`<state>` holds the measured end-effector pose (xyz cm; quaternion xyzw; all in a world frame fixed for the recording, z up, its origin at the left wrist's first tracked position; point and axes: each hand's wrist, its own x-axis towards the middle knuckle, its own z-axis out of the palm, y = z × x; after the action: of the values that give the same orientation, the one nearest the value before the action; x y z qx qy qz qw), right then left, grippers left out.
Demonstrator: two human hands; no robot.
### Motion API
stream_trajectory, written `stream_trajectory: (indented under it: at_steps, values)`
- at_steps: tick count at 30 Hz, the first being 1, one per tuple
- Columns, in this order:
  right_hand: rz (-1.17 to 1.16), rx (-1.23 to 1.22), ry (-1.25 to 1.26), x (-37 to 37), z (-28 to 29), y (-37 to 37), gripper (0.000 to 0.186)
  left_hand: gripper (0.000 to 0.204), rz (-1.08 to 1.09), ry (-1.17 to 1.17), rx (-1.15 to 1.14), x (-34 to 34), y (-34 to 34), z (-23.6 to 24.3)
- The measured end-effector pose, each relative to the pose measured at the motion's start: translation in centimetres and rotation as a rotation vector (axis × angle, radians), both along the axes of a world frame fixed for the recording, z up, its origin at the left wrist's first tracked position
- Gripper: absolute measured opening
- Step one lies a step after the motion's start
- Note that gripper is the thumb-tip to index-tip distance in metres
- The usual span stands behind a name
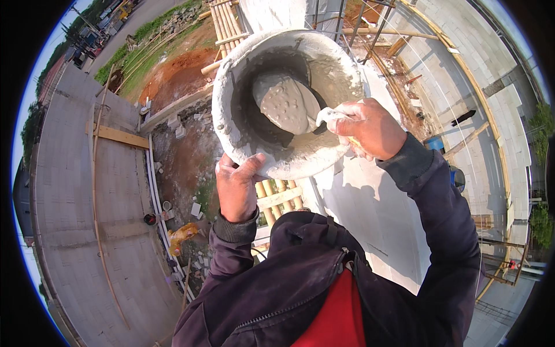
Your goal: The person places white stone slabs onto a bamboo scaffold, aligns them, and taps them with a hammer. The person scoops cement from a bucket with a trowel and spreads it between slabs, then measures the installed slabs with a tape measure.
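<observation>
Bucket (pixel 300 167) above bamboo (pixel 279 199), block walls (pixel 66 191) around

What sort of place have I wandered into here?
Most likely a building site, outdoors: there's a bare block wall, bamboo poles lashed up, and a bucket with wet grey mix.

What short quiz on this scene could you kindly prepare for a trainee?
1. True or false: the left hand grips the bucket at its rim.
2. Multiple choice: what colour is the wet mix inside? A) red B) grey C) blue
3. Short answer: which hand holds the mix-coated tool?

Key: 1. True. 2. B. 3. The right hand.
</observation>
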<state>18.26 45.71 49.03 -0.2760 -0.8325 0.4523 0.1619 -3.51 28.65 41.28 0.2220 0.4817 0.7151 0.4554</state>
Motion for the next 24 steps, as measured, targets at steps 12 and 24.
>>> stream_trajectory:
  at_steps: [12,24]
  values:
    - [-0.45,-0.387,0.025,10.9,6.6,-4.0,0.037,0.041,-0.107,-0.211,0.01,-1.4,2.6,-2.9]
    - [-0.76,-0.227,-0.087,25.2,2.1,-5.6,0.047,0.053,0.032,-0.183,-0.258,-11.6,6.5,-15.7]
